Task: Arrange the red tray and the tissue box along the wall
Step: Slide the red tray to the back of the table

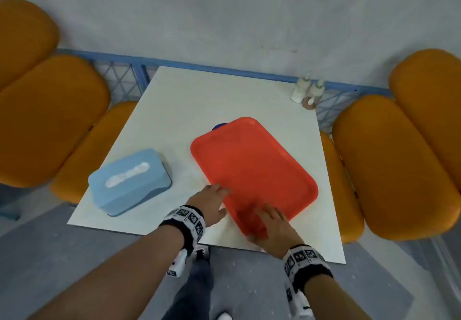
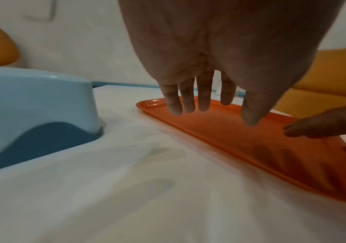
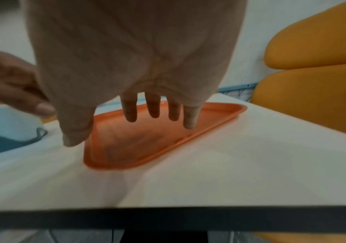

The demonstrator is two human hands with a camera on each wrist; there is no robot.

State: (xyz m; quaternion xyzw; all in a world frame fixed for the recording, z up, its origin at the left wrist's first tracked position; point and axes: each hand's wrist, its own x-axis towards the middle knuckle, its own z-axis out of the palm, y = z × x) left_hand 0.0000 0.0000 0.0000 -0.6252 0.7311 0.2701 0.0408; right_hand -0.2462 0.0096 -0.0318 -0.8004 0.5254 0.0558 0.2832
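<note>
Right now I see the red tray [image 1: 252, 170] lying flat and skewed on the white table [image 1: 199, 100], well short of the wall [image 1: 224, 20], with the blue tissue box [image 1: 129, 182] apart on its left. My left hand [image 1: 210, 203] hovers at the tray's near-left edge and my right hand [image 1: 273, 227] over its near corner. Both have fingers straight and spread, gripping nothing; I cannot tell whether they touch the tray.

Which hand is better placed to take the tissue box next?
Left. The left hand hangs open at the red tray's left edge, on the side nearest the tissue box. The right hand is over the tray's near corner, farther from the box.
</note>
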